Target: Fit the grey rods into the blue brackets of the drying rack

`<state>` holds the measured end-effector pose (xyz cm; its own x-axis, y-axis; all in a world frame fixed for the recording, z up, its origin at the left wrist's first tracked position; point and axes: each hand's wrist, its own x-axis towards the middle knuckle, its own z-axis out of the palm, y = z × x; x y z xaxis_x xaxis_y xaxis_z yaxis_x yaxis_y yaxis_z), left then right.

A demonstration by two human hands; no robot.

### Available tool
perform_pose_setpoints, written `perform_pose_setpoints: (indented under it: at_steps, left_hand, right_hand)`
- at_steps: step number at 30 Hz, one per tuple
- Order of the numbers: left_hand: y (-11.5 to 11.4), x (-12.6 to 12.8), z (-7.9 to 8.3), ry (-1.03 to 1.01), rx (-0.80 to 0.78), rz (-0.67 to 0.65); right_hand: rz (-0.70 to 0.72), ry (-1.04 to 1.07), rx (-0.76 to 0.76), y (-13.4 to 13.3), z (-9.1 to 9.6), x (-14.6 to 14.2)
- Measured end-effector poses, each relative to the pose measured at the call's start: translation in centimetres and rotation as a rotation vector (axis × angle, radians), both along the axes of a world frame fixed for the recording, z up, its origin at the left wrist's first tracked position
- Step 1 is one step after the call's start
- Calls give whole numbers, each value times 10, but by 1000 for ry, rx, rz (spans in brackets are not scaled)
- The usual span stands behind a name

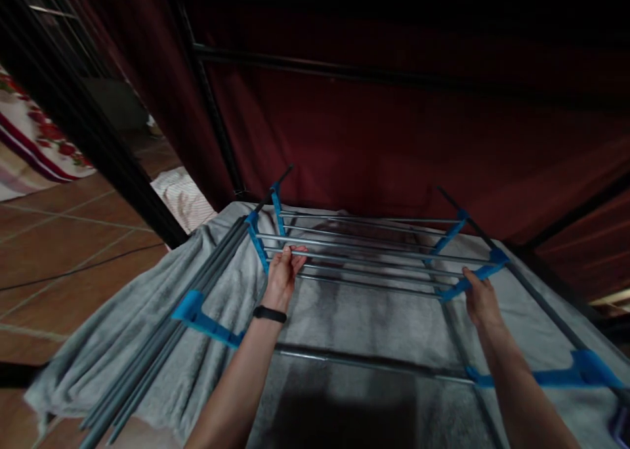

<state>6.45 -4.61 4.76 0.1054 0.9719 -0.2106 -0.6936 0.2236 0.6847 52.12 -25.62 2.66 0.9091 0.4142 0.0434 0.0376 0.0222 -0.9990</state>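
Note:
A partly framed rack of grey metal tubes (374,260) and blue plastic brackets lies on a grey blanket (339,318). My left hand (284,272), with a black band on its wrist, pinches a tube near the left blue bracket (256,240). At the other end of the same row, my right hand (480,291) grips a tube beside the right blue bracket (472,279). Nearer to me, one tube (344,359) spans between a front left bracket (207,321) and a front right bracket (585,368). My right forearm partly covers the front right bracket.
Several loose grey tubes (147,357) lie bundled along the blanket's left side. Dark red curtains (384,134) hang behind a black metal frame (315,67). Tiled floor (73,252) and a striped cloth (180,196) are at the left. A dark object sits at the lower right edge.

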Motion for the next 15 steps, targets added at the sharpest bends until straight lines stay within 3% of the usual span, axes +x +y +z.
perform_pose_setpoints:
  at_steps: [4, 10, 15]
  left_hand:
    - [-1, 0, 2, 51, 23, 7]
    - [-3, -6, 14, 114, 35, -22]
    - [-2, -12, 21, 145, -48, -59]
  right_hand:
    - [7, 130, 63, 5, 2, 0]
    - [-107, 197, -72, 12, 13, -7]
    - [-121, 218, -53, 15, 10, -3]
